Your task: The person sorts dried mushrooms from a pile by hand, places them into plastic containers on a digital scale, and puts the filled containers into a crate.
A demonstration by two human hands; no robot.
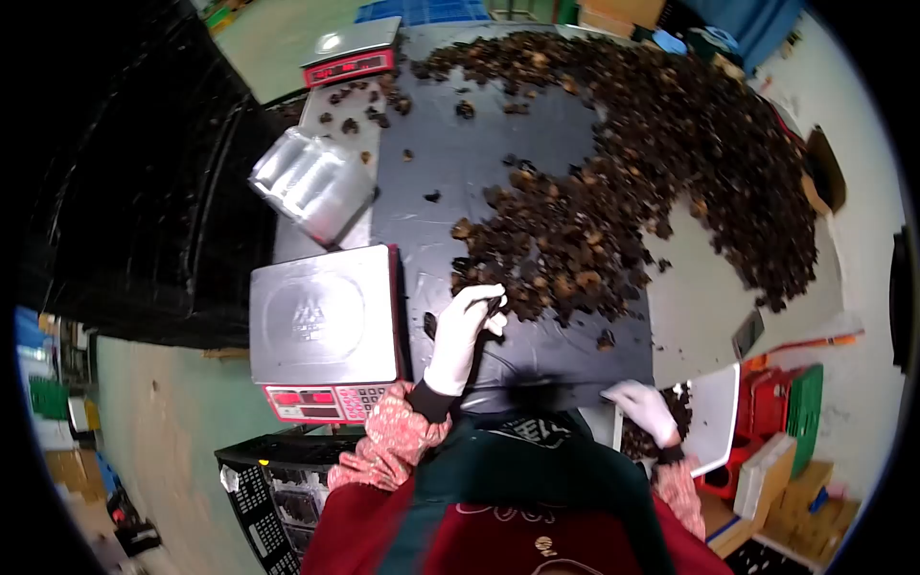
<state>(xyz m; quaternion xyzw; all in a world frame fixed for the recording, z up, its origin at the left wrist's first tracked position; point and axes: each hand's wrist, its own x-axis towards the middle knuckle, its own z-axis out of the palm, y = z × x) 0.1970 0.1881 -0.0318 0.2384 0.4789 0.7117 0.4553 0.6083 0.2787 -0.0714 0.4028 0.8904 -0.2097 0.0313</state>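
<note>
My left hand [466,337], in a white glove, is at the near edge of a heap of dried black fungus [565,254]. Its thumb and fingers pinch a small dark piece of the fungus [494,306]. My right hand [646,410], also gloved, hangs over the left side of a white bin [714,407] with dark bits inside. Its fingers stretch out to the left and nothing shows in them. A dark blur lies in front of the apron between the hands; I cannot make out what it is.
A large scale [324,316] stands left of my left hand. Beyond it are a stack of clear plastic trays [314,182] and a second scale [353,53]. More fungus spreads along the table's right side. Red and green crates [803,417] stand at the lower right, a black crate [251,508] at the lower left.
</note>
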